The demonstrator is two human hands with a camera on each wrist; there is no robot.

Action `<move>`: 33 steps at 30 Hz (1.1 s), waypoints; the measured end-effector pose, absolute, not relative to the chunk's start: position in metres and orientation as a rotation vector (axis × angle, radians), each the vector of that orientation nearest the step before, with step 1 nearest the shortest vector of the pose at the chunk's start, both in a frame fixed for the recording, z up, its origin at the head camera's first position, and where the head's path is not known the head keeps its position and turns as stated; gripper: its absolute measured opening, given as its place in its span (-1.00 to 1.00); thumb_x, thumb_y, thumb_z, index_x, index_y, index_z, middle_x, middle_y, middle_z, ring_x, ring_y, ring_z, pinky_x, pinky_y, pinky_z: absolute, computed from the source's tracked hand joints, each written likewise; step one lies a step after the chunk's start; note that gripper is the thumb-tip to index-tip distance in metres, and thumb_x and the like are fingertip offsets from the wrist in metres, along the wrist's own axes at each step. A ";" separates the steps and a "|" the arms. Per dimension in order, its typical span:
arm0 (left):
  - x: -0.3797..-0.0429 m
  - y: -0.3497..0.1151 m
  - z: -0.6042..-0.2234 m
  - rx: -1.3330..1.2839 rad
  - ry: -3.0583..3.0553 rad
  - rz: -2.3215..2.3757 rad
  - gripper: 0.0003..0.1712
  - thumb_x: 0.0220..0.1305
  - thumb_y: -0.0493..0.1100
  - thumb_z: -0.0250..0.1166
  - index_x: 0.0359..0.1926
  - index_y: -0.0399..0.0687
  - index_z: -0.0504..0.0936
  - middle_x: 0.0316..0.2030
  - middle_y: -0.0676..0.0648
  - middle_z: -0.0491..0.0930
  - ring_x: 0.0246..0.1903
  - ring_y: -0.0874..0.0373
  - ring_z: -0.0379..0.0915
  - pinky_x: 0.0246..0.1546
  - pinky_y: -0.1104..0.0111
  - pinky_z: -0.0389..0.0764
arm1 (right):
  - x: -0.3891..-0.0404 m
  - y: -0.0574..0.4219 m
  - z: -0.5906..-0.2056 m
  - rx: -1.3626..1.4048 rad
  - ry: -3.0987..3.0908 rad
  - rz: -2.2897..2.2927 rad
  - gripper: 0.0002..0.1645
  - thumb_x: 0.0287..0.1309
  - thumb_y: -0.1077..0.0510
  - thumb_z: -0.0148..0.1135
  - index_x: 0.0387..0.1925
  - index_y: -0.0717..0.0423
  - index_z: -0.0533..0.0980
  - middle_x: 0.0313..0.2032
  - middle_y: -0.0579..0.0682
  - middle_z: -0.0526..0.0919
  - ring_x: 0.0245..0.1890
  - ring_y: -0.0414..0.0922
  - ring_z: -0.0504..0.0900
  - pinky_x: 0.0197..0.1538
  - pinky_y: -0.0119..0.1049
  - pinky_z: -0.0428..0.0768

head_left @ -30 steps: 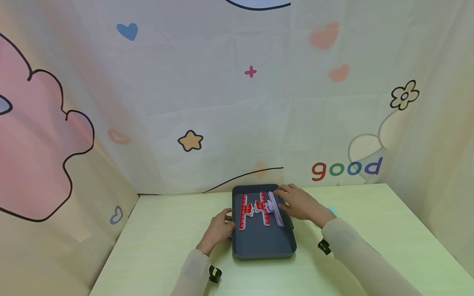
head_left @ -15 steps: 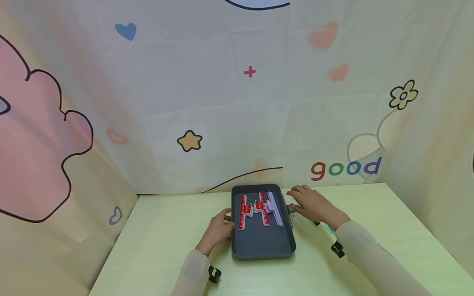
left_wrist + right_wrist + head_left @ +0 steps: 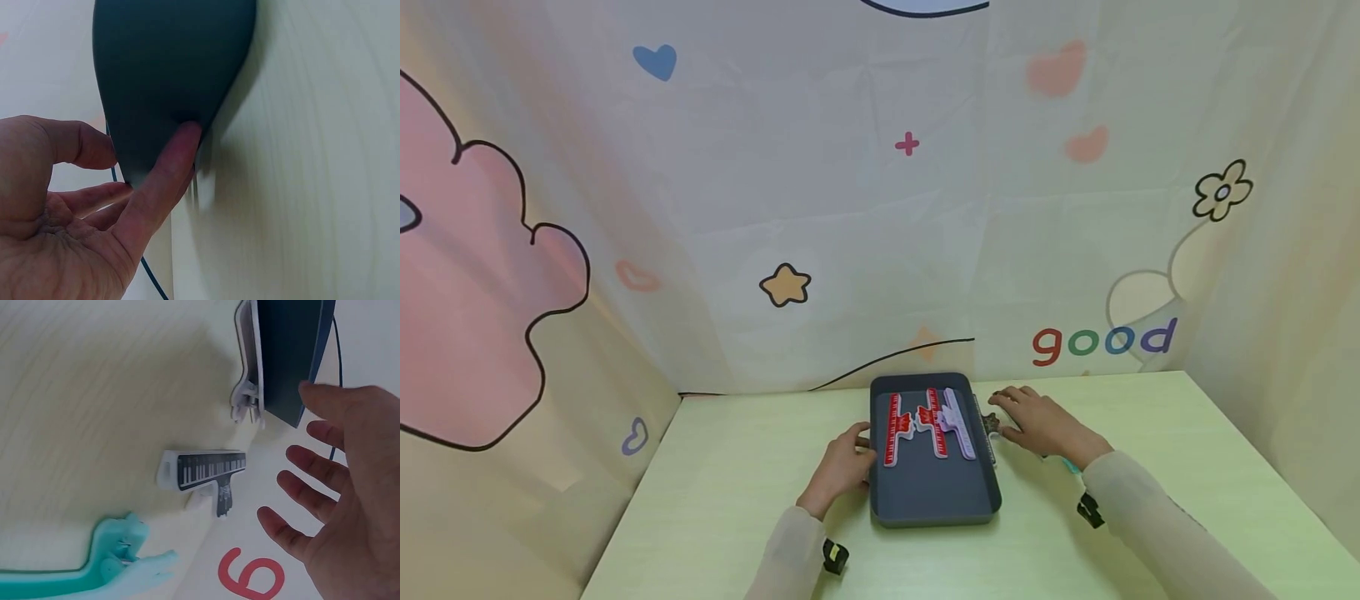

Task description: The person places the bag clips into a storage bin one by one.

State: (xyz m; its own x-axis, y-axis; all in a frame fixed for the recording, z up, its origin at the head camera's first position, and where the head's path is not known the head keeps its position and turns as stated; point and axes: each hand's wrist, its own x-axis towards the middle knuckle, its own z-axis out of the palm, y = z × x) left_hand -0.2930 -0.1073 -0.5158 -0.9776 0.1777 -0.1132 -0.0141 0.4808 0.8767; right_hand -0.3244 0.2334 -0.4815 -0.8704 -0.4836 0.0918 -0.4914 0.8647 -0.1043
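A dark grey tray [image 3: 936, 500] stands on the table with three long clips lying inside. Two are red with a piano-key pattern, a left red clip [image 3: 892, 433] and a middle red clip [image 3: 935, 421], and a purple clip [image 3: 958, 429] lies at their right. My left hand [image 3: 840, 467] touches the tray's left outer wall with its fingertips, also seen against the wall in the left wrist view. Just right of the tray is my right hand [image 3: 1045, 423], fingers loosely spread and holding nothing. Beside its thumb, a dark-handled clip [image 3: 990, 423] stands along the tray's right wall.
In the right wrist view, a black piano-key clip [image 3: 212, 469] and a teal clip [image 3: 119, 556] are on the table, right of the tray. A printed curtain [image 3: 850, 208] hangs directly behind the table's far edge.
My right hand has moved right, from over the purple clip to outside the tray, uncovering the dark-handled clip by the wall. My left hand and the clips inside stay put.
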 end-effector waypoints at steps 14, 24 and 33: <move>-0.293 -0.106 -0.517 0.140 2.542 1.497 -0.34 0.31 -0.26 0.11 0.43 -0.21 0.25 0.17 -0.37 0.50 -0.12 -0.06 0.64 -0.54 0.26 0.74 | -0.334 0.231 -0.498 0.790 -3.074 0.207 -0.36 0.26 0.02 0.26 0.29 0.21 0.37 0.29 0.26 0.41 0.28 0.23 0.39 0.31 0.17 0.45; -0.292 -0.106 -0.517 0.123 2.539 1.486 -0.33 0.30 -0.25 0.12 0.43 -0.19 0.25 0.18 -0.36 0.50 -0.13 -0.05 0.64 -0.54 0.25 0.74 | -0.339 0.222 -0.505 0.789 -3.102 0.162 -0.45 0.23 0.13 0.25 0.22 0.23 0.42 0.18 0.20 0.48 0.17 0.15 0.47 0.26 0.10 0.53; -0.293 -0.107 -0.515 0.138 2.542 1.502 -0.34 0.31 -0.26 0.11 0.42 -0.20 0.25 0.17 -0.37 0.50 -0.12 -0.07 0.63 -0.55 0.25 0.73 | -0.342 0.219 -0.513 0.862 -3.008 0.125 -0.52 0.24 0.16 0.22 0.15 0.29 0.43 0.09 0.22 0.52 0.14 0.18 0.51 0.23 0.10 0.54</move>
State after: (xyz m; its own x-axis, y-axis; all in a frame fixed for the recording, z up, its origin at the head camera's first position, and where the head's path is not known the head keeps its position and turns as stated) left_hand -0.2926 -0.1068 -0.5154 -0.9784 0.1737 -0.1121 -0.0144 0.4837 0.8751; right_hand -0.3423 0.2190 -0.5130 -0.8482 -0.5286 0.0319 -0.5295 0.8451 -0.0740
